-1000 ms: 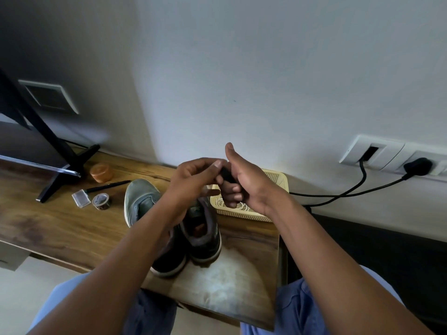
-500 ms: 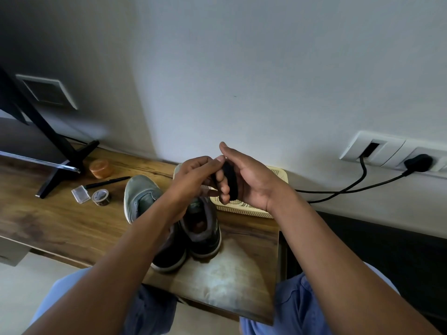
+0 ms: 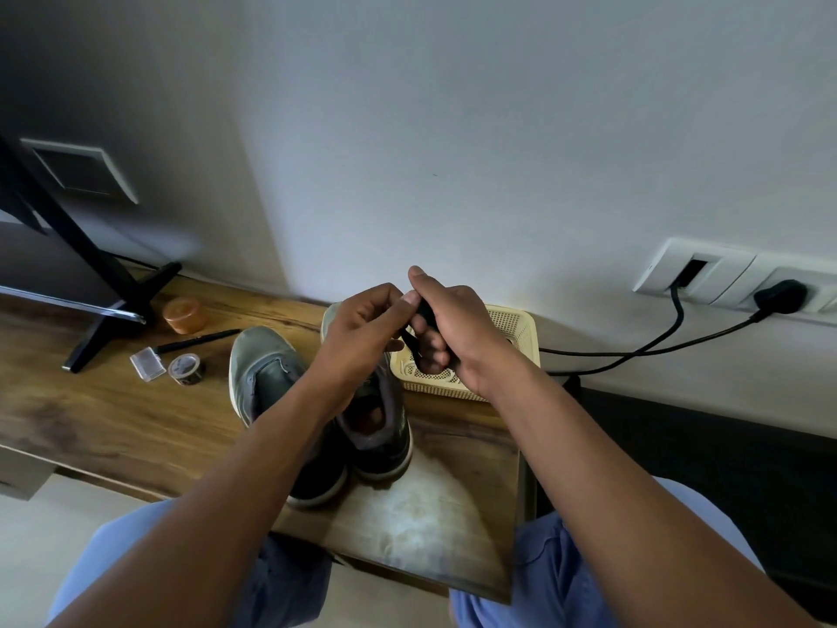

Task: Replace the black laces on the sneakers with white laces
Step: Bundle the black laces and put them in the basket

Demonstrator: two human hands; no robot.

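Two grey-green sneakers stand side by side on the wooden table (image 3: 136,414): the left sneaker (image 3: 267,369) shows its toe and tongue, while the right sneaker (image 3: 378,428) is partly behind my left arm. Above them both hands meet around a bundled black lace (image 3: 419,330). My right hand (image 3: 453,333) holds the bundle wrapped around its curled fingers. My left hand (image 3: 367,328) pinches the lace between thumb and forefinger. No white laces are plainly visible.
A cream perforated basket (image 3: 512,337) sits behind my hands against the wall. At the left are an orange jar (image 3: 183,315), a black pen (image 3: 199,341), a tape roll (image 3: 185,368), a small clear box (image 3: 146,363) and a black monitor stand (image 3: 113,305). Black cables (image 3: 656,346) run from wall sockets (image 3: 724,278).
Both hands have stayed together above the sneakers, shifting slightly. The black lace bundle now shows more clearly around my right fingers as my left hand works it.
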